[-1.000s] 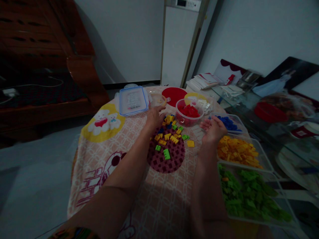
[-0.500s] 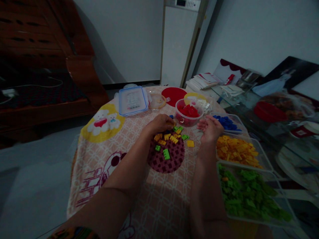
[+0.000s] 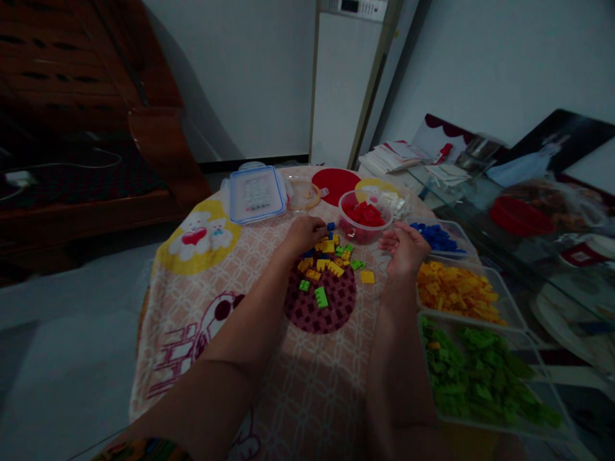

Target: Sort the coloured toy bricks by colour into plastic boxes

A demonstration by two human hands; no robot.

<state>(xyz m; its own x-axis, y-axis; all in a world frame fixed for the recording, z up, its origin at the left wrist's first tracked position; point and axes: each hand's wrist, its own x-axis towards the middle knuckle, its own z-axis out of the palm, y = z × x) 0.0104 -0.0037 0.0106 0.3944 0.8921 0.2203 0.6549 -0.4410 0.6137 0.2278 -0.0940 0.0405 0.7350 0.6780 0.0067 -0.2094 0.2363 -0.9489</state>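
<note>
My left hand [image 3: 306, 233] is palm-down at the far edge of a loose pile of toy bricks, its fingers bent and close together. Anything between those fingertips is hidden. Just beyond them lies a blue brick [image 3: 330, 226]. Yellow bricks [image 3: 327, 246] and green bricks [image 3: 321, 297] are scattered over the dark round patch of the cloth. My right hand [image 3: 403, 248] rests palm-up near a clear round tub [image 3: 361, 234] of red bricks [image 3: 364, 213]. Its fingers are loosely curled and apart, with nothing visible in them.
On the right stand trays of blue bricks [image 3: 435, 237], yellow bricks [image 3: 456, 294] and green bricks [image 3: 480, 371]. A blue-rimmed lid [image 3: 257, 194] and a clear round lid [image 3: 303, 194] lie at the back of the cloth-covered table [image 3: 317, 384]. Beyond is a glass shelf [image 3: 509, 237].
My left hand has drawn back slightly to the left, uncovering yellow bricks and more of the blue one. My right hand has barely moved.
</note>
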